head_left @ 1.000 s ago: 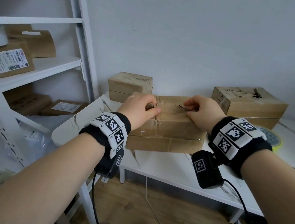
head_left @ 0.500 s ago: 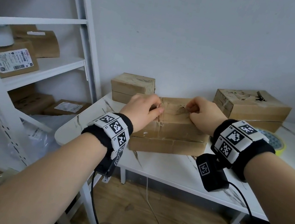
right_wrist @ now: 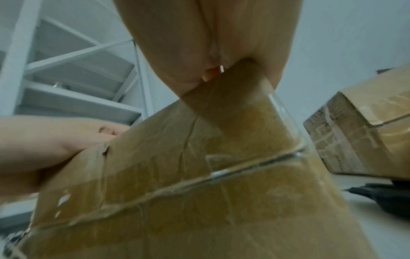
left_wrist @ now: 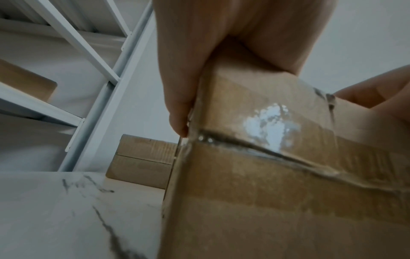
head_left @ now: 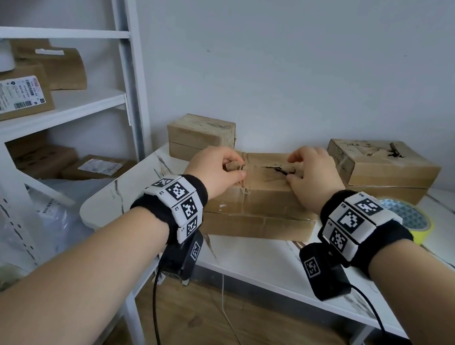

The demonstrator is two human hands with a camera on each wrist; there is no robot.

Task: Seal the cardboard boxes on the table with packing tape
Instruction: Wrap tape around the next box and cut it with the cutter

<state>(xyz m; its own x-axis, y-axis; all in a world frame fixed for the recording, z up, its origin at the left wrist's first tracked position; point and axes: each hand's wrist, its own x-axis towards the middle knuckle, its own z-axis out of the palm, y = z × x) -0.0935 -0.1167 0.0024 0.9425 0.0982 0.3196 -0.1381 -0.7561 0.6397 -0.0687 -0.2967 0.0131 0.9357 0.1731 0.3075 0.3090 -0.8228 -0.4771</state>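
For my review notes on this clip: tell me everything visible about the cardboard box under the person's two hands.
The front box is brown, worn cardboard, low and oblong, lying flat near the front edge of the white marbled table. Glossy clear tape bands its side and crosses its top, which shows a dark tear. The left hand rests on its left end, the right hand on the top by the tear.

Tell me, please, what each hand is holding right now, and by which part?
Both hands work the near cardboard box. The left hand pinches its top left end; the right hand pinches something at the torn top seam.
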